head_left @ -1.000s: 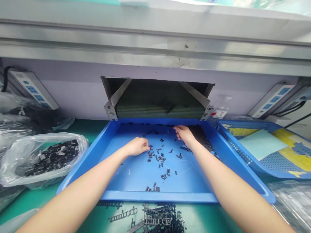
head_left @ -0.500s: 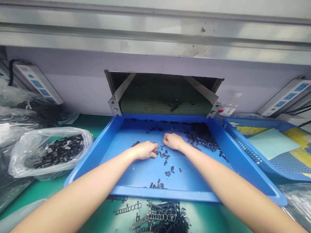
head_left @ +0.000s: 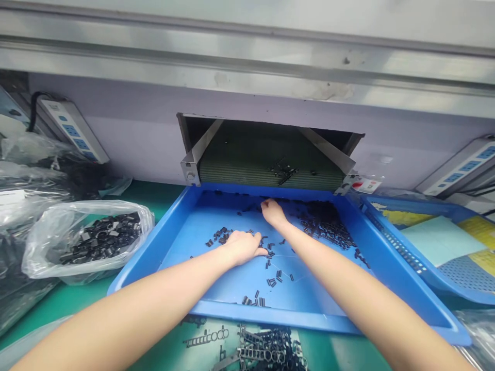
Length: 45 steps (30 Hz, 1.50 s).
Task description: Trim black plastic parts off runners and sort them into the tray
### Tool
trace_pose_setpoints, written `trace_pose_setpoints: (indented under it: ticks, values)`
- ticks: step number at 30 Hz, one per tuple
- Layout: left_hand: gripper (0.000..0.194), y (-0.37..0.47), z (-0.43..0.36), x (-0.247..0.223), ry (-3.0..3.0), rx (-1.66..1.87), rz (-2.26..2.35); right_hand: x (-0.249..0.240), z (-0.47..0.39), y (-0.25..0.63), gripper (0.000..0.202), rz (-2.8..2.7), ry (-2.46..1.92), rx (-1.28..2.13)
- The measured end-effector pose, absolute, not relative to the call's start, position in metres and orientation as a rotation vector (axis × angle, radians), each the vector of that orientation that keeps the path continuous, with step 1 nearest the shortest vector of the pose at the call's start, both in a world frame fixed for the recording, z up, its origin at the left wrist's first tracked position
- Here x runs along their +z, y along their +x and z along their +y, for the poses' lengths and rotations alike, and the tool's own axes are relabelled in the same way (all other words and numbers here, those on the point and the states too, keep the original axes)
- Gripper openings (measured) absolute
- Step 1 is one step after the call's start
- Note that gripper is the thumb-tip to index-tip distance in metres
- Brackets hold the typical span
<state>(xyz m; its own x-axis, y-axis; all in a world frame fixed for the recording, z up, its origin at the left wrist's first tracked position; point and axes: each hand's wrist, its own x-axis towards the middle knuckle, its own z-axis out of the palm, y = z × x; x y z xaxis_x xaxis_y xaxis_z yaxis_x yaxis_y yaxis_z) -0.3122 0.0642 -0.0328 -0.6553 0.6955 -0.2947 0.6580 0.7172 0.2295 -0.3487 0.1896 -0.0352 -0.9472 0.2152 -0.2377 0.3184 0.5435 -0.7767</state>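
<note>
Small black plastic pieces lie scattered over the floor of a large blue tray. Low over the middle of the tray is my left hand, with thumb and forefinger apart and small pieces around and beneath it. Whatever lies under its palm is hidden. Farther back, my right hand is closed, its fingers curled down near black pieces by the tray's rear wall. Its fingertips are too small to show what they hold. To its right spreads a dense heap of black parts.
A ribbed green conveyor belt ends above the tray's back edge, carrying a few black parts. At left stands a plastic-lined container of black pieces. Black moulded frames pile up in front. A blue basket with papers sits right.
My right hand has moved back toward the tray's rear wall. My left hand has shifted slightly toward me, its thumb and forefinger now farther apart. The whole view has shifted a little.
</note>
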Motion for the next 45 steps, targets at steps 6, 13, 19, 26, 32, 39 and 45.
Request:
trace_pose_setpoints:
  ticks: [6,13,19,26,32,39,45]
  values:
    - [0.021,-0.315,0.064,-0.033,0.991,0.378,2.605,-0.039,0.181,-0.365,0.029,2.857,0.504,-0.84]
    - [0.024,-0.351,0.036,0.004,0.673,1.001,2.528,-0.025,0.167,-0.328,0.026,2.863,0.287,-0.553]
    - [0.019,-0.367,0.003,0.021,0.356,1.228,2.457,-0.015,0.155,-0.3,0.029,2.761,-0.028,-0.713]
    - [0.026,-0.361,-0.021,0.006,0.222,1.121,2.452,-0.026,0.13,-0.313,0.014,2.804,-0.286,-0.631]
    - [0.024,-0.363,-0.034,-0.001,0.066,1.025,2.481,-0.032,0.107,-0.311,0.025,2.775,-0.357,-0.426]
    - [0.01,-0.356,-0.032,-0.01,0.156,0.852,2.538,-0.034,0.122,-0.302,0.013,2.722,-0.286,-0.633]
    - [0.015,-0.352,-0.035,-0.021,0.326,0.577,2.76,-0.029,0.144,-0.3,0.01,2.423,-0.106,-1.256]
